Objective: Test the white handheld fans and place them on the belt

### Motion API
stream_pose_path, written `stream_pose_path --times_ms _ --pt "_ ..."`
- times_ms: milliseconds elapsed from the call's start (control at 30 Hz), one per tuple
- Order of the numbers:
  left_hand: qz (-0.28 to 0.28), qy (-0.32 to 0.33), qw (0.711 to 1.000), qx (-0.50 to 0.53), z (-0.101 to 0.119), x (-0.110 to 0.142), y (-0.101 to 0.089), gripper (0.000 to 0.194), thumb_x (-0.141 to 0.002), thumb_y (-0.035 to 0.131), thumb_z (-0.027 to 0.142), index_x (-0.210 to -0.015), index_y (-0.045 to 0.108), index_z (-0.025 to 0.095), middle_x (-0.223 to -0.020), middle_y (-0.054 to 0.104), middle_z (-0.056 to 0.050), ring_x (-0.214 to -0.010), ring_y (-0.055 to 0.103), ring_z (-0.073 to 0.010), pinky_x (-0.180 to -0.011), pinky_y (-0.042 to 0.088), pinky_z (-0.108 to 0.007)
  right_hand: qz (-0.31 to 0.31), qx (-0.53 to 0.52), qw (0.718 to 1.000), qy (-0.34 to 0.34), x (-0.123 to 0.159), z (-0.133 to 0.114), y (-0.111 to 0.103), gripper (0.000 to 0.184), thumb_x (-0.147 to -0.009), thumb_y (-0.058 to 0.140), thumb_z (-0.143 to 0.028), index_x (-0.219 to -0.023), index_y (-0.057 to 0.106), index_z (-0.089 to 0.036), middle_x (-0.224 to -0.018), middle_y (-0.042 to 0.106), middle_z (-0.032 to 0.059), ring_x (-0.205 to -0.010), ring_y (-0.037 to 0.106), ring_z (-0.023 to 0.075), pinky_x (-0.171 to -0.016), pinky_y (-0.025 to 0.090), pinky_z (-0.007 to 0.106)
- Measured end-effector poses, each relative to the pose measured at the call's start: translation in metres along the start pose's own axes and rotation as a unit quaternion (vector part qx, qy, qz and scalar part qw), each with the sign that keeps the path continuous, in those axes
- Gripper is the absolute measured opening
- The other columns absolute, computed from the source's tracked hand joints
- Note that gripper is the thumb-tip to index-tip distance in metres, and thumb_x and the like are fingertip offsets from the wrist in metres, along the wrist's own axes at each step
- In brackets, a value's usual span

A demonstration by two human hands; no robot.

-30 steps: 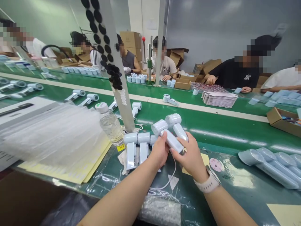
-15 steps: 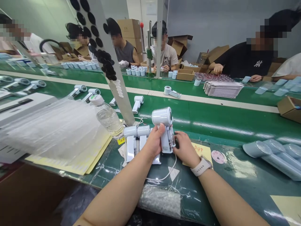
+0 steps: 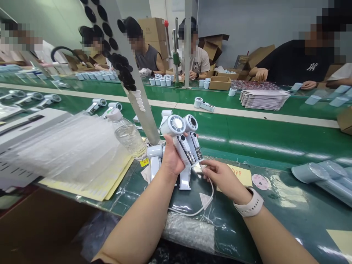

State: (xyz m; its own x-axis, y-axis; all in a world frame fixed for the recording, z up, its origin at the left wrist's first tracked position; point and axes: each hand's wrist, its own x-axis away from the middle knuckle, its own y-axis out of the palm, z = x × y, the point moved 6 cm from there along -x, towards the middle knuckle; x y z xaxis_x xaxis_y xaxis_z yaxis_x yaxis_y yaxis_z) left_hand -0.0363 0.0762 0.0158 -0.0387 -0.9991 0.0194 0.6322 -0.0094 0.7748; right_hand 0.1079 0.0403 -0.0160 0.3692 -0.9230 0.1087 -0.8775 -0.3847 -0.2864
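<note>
Two pale blue handheld fans, a nearer one (image 3: 184,150) and a farther one (image 3: 195,145), are gripped side by side in my left hand (image 3: 172,159). Their round heads point up, and the long handles show dark openings with parts inside. At the lower end of the handles, my right hand (image 3: 221,176) pinches the end of a white cable (image 3: 212,192); whether the plug sits in a fan cannot be made out. Below and behind my left hand, more fans (image 3: 155,151) stand on the bench, partly hidden.
A water bottle (image 3: 129,135) leans beside a slanted post (image 3: 147,123). Plastic sleeves (image 3: 71,146) and yellow sheets lie left. Blue fans (image 3: 319,176) rest at right. Beyond the green belt (image 3: 247,132), several people work among cartons, blue cups and a white stack (image 3: 264,99).
My left hand has turned the fans so that their round faces and handle openings show, two now visible. My right hand has moved to the handles' lower end with the cable.
</note>
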Motion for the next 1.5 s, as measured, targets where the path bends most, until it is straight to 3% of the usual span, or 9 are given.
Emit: stream_pose_path --times_ms 67,133,300,567,767,967,1200,1367,1500 --pt "-0.002 0.006 1.0 -0.002 0.0 0.0 -0.001 0.068 -0.05 0.074 0.081 -0.074 0.063 0.017 -0.101 0.075 -0.011 -0.112 0.066 -0.0344 -0.089 0.055 -0.042 -0.05 -0.061 0.997 0.001 0.003 -0.005 0.006 0.022 -0.086 0.058 -0.039 -0.077 0.065 -0.019 -0.061 0.059 -0.0015 -0.057 0.055 0.0161 -0.058 0.044 0.03" --pt "-0.005 0.016 1.0 -0.009 -0.001 0.0 -0.001 0.068 -0.049 0.074 0.081 -0.069 0.062 0.017 -0.103 0.074 -0.01 -0.108 0.068 -0.0321 -0.083 0.057 -0.037 -0.061 -0.084 0.995 -0.011 0.006 -0.011 0.012 0.028 -0.085 0.062 -0.043 -0.069 0.062 -0.02 -0.059 0.056 -0.0022 -0.056 0.052 0.0148 -0.056 0.042 0.029" --pt "-0.035 0.011 0.999 -0.005 -0.002 0.001 0.003 0.067 -0.047 0.074 0.081 -0.064 0.061 0.017 -0.107 0.072 -0.007 -0.103 0.068 -0.0283 -0.076 0.056 -0.033 -0.027 -0.102 0.993 -0.059 0.012 -0.021 0.029 0.034 -0.089 0.061 -0.044 -0.064 0.054 -0.021 -0.058 0.057 -0.0019 -0.06 0.054 0.0156 -0.062 0.043 0.029" --pt "-0.007 0.067 0.997 -0.048 -0.001 0.001 -0.001 0.07 -0.047 0.071 0.083 -0.062 0.063 0.016 -0.095 0.072 -0.008 -0.081 0.069 -0.022 -0.068 0.054 -0.03 0.007 -0.235 0.972 -0.005 0.012 -0.004 0.046 0.047 -0.083 0.06 -0.068 -0.075 0.053 -0.022 -0.042 0.04 -0.0101 -0.04 0.04 0.0121 -0.047 0.035 0.026" --pt "-0.023 0.048 0.999 -0.004 -0.004 0.002 0.002 0.068 -0.048 0.072 0.082 -0.06 0.063 0.016 -0.096 0.073 -0.008 -0.086 0.069 -0.0231 -0.067 0.056 -0.03 0.021 -0.135 0.988 -0.079 0.014 -0.015 0.037 0.043 -0.092 0.054 -0.061 -0.075 0.057 -0.021 -0.07 0.059 0.001 -0.07 0.054 0.0178 -0.069 0.042 0.031" --pt "-0.013 0.004 0.997 0.077 -0.008 0.002 0.003 0.066 -0.052 0.072 0.081 -0.062 0.06 0.016 -0.096 0.073 -0.007 -0.091 0.07 -0.0229 -0.075 0.058 -0.032 0.046 -0.104 0.981 -0.16 0.02 -0.028 0.031 0.038 -0.094 0.051 -0.055 -0.077 0.059 -0.021 -0.084 0.062 0.004 -0.081 0.056 0.0202 -0.075 0.042 0.033" --pt "-0.084 0.03 0.996 0.029 0.002 0.005 0.01 0.065 -0.057 0.068 0.082 -0.064 0.062 0.017 -0.1 0.071 -0.006 -0.09 0.069 -0.0213 -0.076 0.058 -0.032 0.081 -0.155 0.981 -0.09 0.016 -0.02 0.025 0.045 -0.09 0.057 -0.061 -0.069 0.055 -0.022 -0.066 0.059 0.0005 -0.066 0.056 0.017 -0.065 0.045 0.031" --pt "-0.09 0.082 0.991 -0.047 0.005 0.006 0.01 0.066 -0.054 0.069 0.082 -0.064 0.066 0.017 -0.104 0.07 -0.006 -0.098 0.068 -0.0242 -0.08 0.058 -0.034 0.07 -0.233 0.969 -0.031 0.014 -0.014 0.03 0.052 -0.082 0.061 -0.071 -0.066 0.049 -0.023 -0.045 0.044 -0.0075 -0.044 0.05 0.0135 -0.049 0.041 0.027" --pt "-0.098 0.08 0.99 -0.069 0.003 0.008 0.012 0.068 -0.052 0.067 0.085 -0.063 0.067 0.017 -0.106 0.07 -0.008 -0.104 0.066 -0.0284 -0.081 0.057 -0.035 0.062 -0.253 0.965 -0.008 0.015 -0.01 0.032 0.054 -0.079 0.064 -0.072 -0.064 0.047 -0.023 -0.042 0.04 -0.0094 -0.038 0.045 0.0113 -0.043 0.038 0.025"
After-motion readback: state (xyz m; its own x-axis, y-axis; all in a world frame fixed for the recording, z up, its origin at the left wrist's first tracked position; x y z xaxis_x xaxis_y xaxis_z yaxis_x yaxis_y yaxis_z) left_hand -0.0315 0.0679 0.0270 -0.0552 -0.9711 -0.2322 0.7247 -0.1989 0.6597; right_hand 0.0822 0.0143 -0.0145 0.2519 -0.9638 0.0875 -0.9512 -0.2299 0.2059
